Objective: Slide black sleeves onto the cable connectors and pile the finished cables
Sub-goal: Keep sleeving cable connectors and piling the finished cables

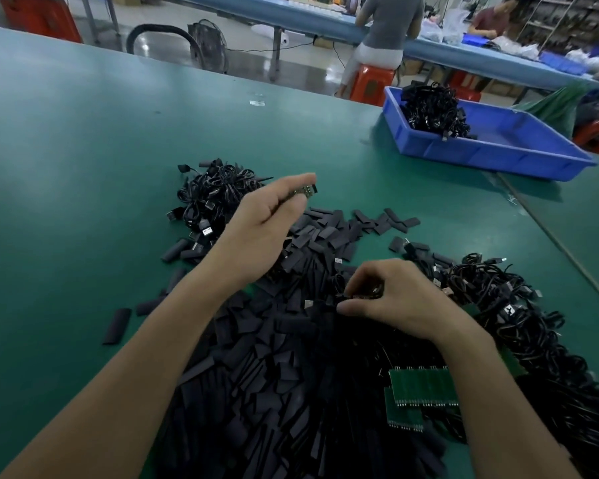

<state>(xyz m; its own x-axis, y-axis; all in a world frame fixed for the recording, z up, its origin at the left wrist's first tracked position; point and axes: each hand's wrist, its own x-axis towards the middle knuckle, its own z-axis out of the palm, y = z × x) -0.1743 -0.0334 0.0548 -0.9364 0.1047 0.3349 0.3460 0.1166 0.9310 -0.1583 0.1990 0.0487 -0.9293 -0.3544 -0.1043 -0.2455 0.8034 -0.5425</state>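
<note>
Both forearms came in from the bottom edge over the heap of black sleeves (274, 392), which spread across the near middle of the green table (83, 150). Right of the heap lay a long tangle of cables (533, 323). A smaller pile (211, 191), probably the finished one, sat beyond the heap on the left. A blue tray (481, 155) holding more cables stood well apart at the far right. Green circuit boards (422, 385) lay in a row beside the right forearm.

The left hand (267, 229) was raised above the far edge of the heap, thumb and forefinger pinching a connector (306, 191). The right hand (395, 299) was lower and nearer, fingers curled down onto the heap and pinching a second connector (370, 293); whether a sleeve was also in that pinch could not be told.

The left hand's connector had its long axis running left to right, tilted slightly away, with its free end pointing right towards the tray. Loose sleeves lay just below and right of that end. A sleeve would probably have to come on from the right, along that axis, and the right hand was the nearer one for it. The smaller pile lay just left of the left hand.
</note>
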